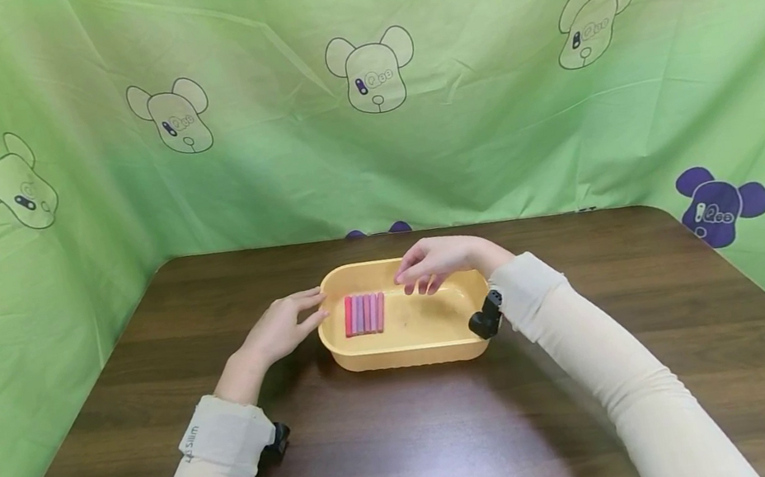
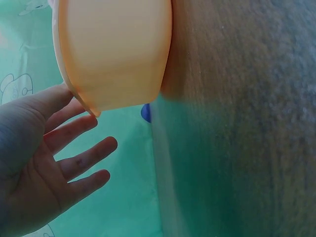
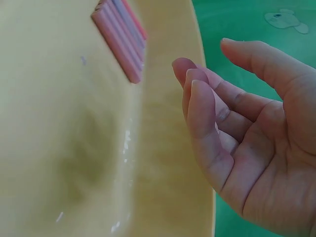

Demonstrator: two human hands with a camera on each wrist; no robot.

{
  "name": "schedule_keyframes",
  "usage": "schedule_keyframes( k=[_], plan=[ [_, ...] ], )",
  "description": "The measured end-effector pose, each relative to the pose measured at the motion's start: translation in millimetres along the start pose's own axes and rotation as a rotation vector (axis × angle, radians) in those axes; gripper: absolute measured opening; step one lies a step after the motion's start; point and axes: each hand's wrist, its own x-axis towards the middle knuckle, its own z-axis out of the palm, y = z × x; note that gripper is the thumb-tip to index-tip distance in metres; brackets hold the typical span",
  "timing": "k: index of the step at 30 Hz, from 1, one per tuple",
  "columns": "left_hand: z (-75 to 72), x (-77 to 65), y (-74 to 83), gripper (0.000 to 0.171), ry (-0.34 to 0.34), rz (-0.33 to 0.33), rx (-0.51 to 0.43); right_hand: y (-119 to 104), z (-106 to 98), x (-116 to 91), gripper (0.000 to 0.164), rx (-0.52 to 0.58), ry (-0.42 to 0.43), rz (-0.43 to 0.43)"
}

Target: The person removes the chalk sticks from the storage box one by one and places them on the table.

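Note:
A yellow oval plastic basin [image 1: 412, 356] stands on the table. Flat on its floor, toward the left end, several slim sticks [image 1: 365, 315] in red, pink and purple lie side by side in a neat row; the right wrist view shows the same row of sticks [image 3: 121, 42] closer. At the basin's left end my left hand [image 1: 284, 325] touches the rim with its thumb and fingertips, the other fingers spread. My right hand [image 1: 440, 257] hovers over the basin's far right part, fingers loosely bent. Its thumb stands apart from the fingers, with nothing held between them [image 3: 256, 118].
The brown wooden table [image 1: 400, 444] reaches back to a green curtain [image 1: 282, 171] printed with mouse-like heads. A black wrist camera [image 1: 487, 316] on the right arm sits by the basin's right rim.

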Motion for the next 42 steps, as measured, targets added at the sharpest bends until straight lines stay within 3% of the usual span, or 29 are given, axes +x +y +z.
schedule_keyframes(
  k=[23,32,42],
  plan=[
    [0.3,-0.2,0.2,0.042,0.005,0.003,0.008,-2,10,34,0.028,0.007,-0.023,0.067],
    [0.7,-0.2,0.5,0.041,0.012,0.01,0.009,2,14,43,0.027,0.016,-0.076,0.086],
    [-1.1,-1.3,3.7,0.041,0.016,0.012,-0.001,10,21,51,0.016,0.057,-0.113,0.135]
  ],
)
